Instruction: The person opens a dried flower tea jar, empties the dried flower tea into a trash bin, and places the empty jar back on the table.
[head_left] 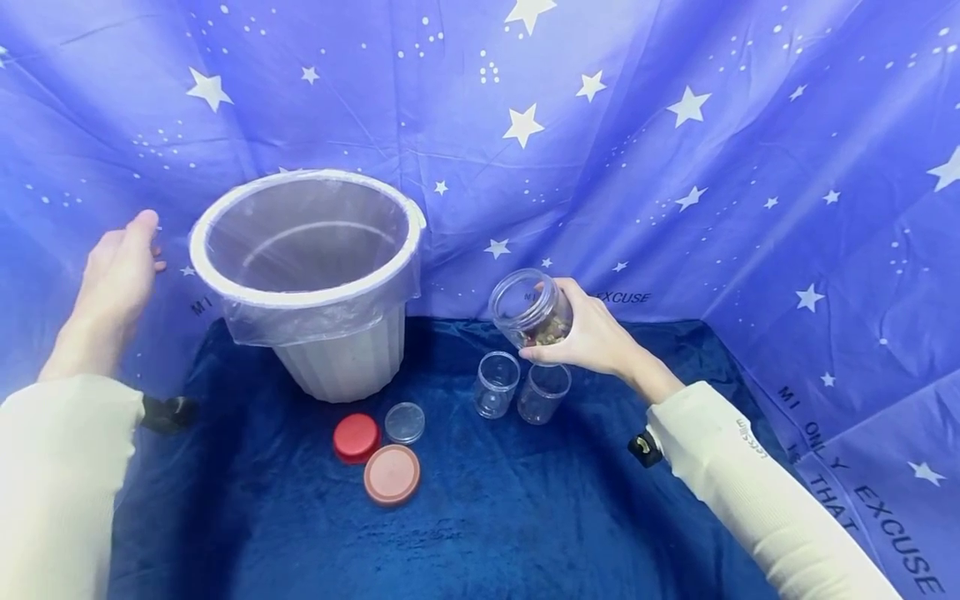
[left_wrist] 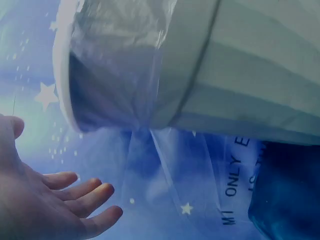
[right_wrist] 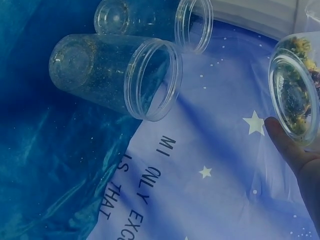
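Note:
In the head view my right hand (head_left: 588,333) grips a clear plastic jar (head_left: 525,304), tilted with its open mouth toward the bin. Dried bits of yellow, green and dark red lie in the bottom of this jar, also visible in the right wrist view. Just below it two open, clear jars, a left one (head_left: 496,387) and a right one (head_left: 542,396), stand upright on the cloth. My left hand (head_left: 120,267) is raised beside the bin (head_left: 341,358), holding nothing. Its fingers (left_wrist: 90,197) are spread and relaxed in the left wrist view.
A clear plastic liner (head_left: 330,321) is folded over the bin's rim. In front of the bin lie a red lid (head_left: 357,437), a clear lid (head_left: 405,422) and a pinkish lid (head_left: 392,474). Dark blue cloth (head_left: 480,525) covers the table; a starry curtain (head_left: 465,100) hangs behind.

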